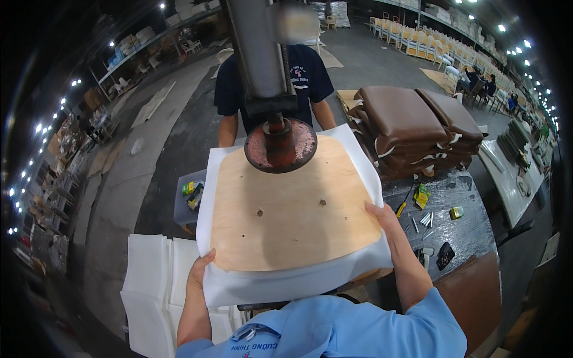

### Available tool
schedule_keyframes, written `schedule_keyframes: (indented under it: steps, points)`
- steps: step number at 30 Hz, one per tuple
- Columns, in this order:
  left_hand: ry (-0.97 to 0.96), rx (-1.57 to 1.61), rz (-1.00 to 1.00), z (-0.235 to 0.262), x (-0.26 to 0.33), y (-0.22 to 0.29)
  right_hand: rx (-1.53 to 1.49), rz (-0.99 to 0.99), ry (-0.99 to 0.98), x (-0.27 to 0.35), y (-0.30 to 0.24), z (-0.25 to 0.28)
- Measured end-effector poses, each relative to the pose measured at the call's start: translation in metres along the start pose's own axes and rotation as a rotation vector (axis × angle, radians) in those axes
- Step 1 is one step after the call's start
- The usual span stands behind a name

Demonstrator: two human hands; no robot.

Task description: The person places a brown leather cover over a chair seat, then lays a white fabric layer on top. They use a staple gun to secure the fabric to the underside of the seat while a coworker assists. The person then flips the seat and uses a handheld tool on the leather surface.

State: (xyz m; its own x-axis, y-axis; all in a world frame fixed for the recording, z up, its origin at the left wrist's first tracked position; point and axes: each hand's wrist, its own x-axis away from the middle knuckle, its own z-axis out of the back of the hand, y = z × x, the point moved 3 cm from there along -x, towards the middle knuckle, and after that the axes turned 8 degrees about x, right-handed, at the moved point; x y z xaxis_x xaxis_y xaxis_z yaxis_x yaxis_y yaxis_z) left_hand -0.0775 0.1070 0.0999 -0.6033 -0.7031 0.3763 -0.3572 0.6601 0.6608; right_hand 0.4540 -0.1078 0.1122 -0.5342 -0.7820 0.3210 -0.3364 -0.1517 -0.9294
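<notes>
A plywood seat board (286,218) with a few small holes lies on a thick white foam pad (286,283). My left hand (199,271) grips the pad's near left corner. My right hand (382,218) rests on the board's right edge, fingers over the foam. A rusty round press plate (280,146) on a grey metal column (258,48) hangs just above the board's far edge. Across the bench a person in a dark shirt (310,77) stands facing me, hands hidden behind the pad.
Stacked brown upholstered seat cushions (412,128) sit at the right. The plastic-covered bench (462,224) holds a yellow-handled tool, staples and small boxes. White foam sheets (152,286) lie at the lower left. Rows of pale chairs stand far back right.
</notes>
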Motion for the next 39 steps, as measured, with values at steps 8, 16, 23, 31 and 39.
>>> schedule_keyframes:
  steps: [8, 16, 23, 31, 39]
  points:
    - [0.058, 0.079, 0.044, -0.017, -0.029, -0.007, 0.062, -0.037, -0.014, -0.024, -0.003, 0.011]
    - [0.131, 0.054, -0.093, -0.022, -0.018, -0.006, -0.023, -0.275, -0.180, 0.036, 0.026, 0.037]
    - [0.312, -0.092, 0.179, -0.014, -0.013, -0.022, 0.263, -0.187, -0.029, 0.030, 0.036, 0.023]
    - [0.318, 0.012, 0.134, 0.008, -0.031, -0.090, 0.443, -0.126, 0.004, 0.019, 0.069, 0.042]
    - [0.478, -0.322, -0.120, 0.000, -0.029, -0.105, 0.504, -0.157, -0.029, 0.011, 0.070, 0.033]
